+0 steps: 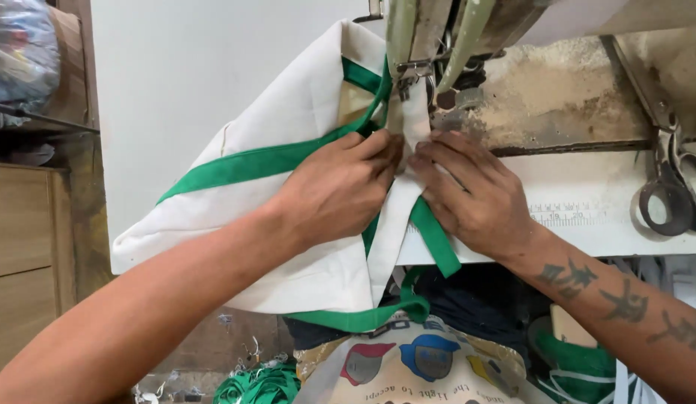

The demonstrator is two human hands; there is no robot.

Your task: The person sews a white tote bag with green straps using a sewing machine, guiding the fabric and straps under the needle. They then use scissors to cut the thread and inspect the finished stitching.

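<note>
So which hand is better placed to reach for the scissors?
Probably the right hand: it rests on the table's right half, nearer the scissors. The left hand pins the white fabric, farther off.
</note>
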